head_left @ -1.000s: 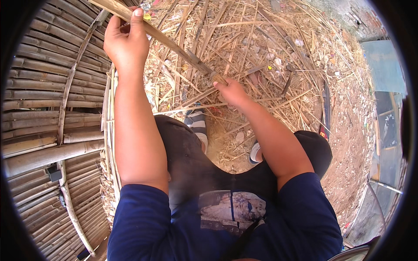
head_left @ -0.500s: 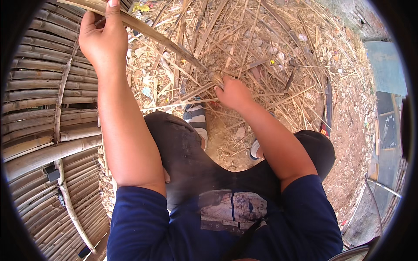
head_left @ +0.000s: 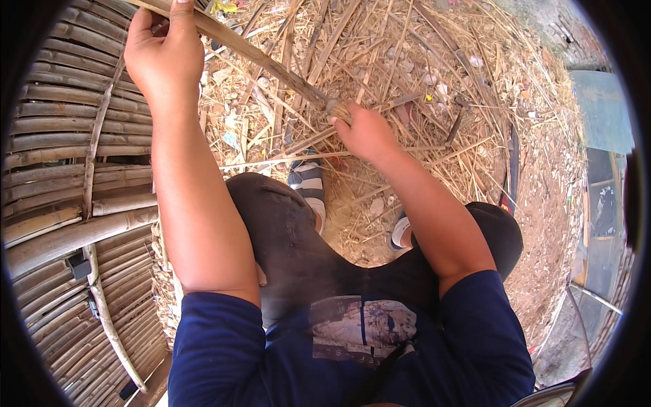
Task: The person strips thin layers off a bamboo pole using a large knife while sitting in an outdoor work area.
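At the upper left my left hand [head_left: 166,57] pinches a long bamboo strip [head_left: 254,57] between thumb and fingers. The strip slants down to the right, over the littered ground. Its lower end meets a short wooden handle with a grey collar [head_left: 336,108]. My right hand [head_left: 366,132] is closed round that handle, thumb along its near side. Whether a blade runs from the handle along the strip, I cannot tell. Both arms are stretched forward over my bent knees.
Bamboo strips and shavings [head_left: 325,41] cover the ground ahead. A hammer-like tool [head_left: 456,125] lies among them, right of my right hand. A bamboo slat wall [head_left: 88,122] stands close on my left. Bluish panels [head_left: 602,112] stand at the far right.
The strip has shifted slightly right with my left hand. My right hand and the handle have moved a little up, and the handle is turned more sideways.
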A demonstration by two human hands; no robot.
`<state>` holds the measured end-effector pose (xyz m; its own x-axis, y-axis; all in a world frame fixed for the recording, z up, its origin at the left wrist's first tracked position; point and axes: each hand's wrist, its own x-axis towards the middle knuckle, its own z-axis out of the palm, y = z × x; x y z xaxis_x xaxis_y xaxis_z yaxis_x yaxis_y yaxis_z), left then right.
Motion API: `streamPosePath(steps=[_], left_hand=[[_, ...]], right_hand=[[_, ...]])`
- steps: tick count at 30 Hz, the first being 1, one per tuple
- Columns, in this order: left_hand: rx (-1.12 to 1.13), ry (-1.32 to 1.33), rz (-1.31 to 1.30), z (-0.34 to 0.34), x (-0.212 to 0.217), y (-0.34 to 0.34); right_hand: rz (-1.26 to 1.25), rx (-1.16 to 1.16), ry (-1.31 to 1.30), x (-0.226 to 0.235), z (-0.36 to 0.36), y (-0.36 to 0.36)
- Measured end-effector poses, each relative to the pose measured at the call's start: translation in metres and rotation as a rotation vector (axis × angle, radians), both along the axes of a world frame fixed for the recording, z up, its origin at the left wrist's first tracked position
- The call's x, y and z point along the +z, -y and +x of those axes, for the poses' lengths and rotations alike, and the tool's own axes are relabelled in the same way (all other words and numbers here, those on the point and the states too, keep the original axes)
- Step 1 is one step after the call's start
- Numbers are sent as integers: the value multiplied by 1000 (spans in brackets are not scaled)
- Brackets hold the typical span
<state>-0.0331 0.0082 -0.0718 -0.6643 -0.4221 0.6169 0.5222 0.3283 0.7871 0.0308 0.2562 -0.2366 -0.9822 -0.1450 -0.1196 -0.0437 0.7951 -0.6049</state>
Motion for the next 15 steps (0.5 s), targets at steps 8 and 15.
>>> streamPosePath(steps=[8,15], left_hand=[[159,64,-73,9,17,-18],[114,77,-31,5,10,3]], right_hand=[[-51,0,-18,-36,12,3],[-36,-18,170,-55,-9,-2]])
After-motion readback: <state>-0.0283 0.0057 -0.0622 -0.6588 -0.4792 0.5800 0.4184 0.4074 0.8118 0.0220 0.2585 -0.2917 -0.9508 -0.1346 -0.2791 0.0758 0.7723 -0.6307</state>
